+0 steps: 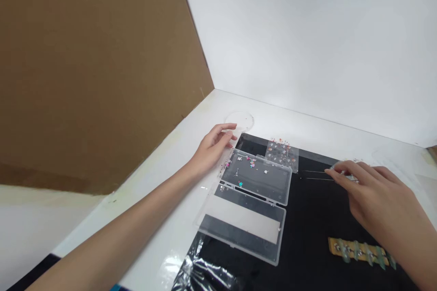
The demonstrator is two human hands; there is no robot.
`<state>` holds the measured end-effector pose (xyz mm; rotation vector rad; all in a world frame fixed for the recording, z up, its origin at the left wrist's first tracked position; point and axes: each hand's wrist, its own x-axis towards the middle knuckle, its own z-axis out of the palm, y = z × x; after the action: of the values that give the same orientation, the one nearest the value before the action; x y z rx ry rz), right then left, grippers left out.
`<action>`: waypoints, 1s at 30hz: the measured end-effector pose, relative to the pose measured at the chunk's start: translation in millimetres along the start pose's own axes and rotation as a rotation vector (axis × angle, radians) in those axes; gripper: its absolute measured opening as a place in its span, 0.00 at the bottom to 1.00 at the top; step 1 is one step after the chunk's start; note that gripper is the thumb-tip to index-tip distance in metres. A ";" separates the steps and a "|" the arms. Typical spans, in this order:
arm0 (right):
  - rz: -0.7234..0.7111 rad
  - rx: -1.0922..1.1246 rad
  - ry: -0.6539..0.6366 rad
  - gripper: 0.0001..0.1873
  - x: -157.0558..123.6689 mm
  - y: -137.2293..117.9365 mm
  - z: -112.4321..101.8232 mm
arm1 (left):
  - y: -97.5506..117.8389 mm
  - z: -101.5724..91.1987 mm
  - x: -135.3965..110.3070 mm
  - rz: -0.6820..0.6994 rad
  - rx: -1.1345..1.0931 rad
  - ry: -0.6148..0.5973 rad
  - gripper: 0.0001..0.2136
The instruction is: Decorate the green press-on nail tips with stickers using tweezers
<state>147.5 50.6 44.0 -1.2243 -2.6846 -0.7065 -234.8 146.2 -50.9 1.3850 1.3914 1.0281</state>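
Note:
My left hand point(214, 146) lies open at the upper left corner of a hinged clear plastic box point(256, 200), its fingertips near the box's edge. The upper half of the box holds scattered tiny coloured rhinestones point(250, 162). A white strip point(242, 219) lies in the lower half. My right hand point(365, 188) is shut on a small silver object point(348, 175), partly hidden by the fingers. Two thin dark points point(316, 175) stick out from it towards the box, probably fine tweezer tips. A clear sheet with small decorations point(282, 155) lies behind the box.
The box stands on a black mat point(309, 223) on a white table point(180, 154). A yellow strip carrying green pieces point(358, 252) lies below my right hand. A round clear disc point(239, 121) is behind my left hand. Crumpled black plastic point(201, 273) is at the front. Cardboard point(85, 68) and white point(307, 32) walls enclose the back.

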 end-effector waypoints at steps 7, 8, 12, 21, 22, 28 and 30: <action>-0.073 -0.046 -0.009 0.26 -0.6 10.3 -7.8 | -1.5 3.2 1.2 -0.004 -0.024 0.018 0.20; -0.077 -0.049 -0.010 0.26 -0.6 11.1 -8.9 | -1.3 3.5 1.1 -0.002 -0.027 0.018 0.20; -0.070 -0.011 -0.011 0.26 -0.4 8.3 -7.1 | -0.7 4.0 0.3 0.008 -0.029 0.017 0.20; -0.062 -0.025 -0.016 0.26 -4.2 10.2 -1.6 | -1.4 4.8 -0.1 0.019 -0.020 0.015 0.19; -0.063 -0.028 -0.017 0.26 -3.7 10.6 -2.1 | -1.1 4.7 -0.2 0.020 -0.020 0.014 0.19; -0.060 -0.010 -0.012 0.26 0.2 9.4 -2.7 | 1.3 3.5 -1.7 0.022 -0.008 0.006 0.18; -0.059 0.001 -0.016 0.25 -0.3 9.2 -2.2 | 1.5 3.5 -2.0 0.021 -0.005 0.008 0.18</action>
<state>154.3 54.6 49.2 -1.1601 -2.7435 -0.7051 -231.1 144.1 -50.3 1.3963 1.3819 1.0510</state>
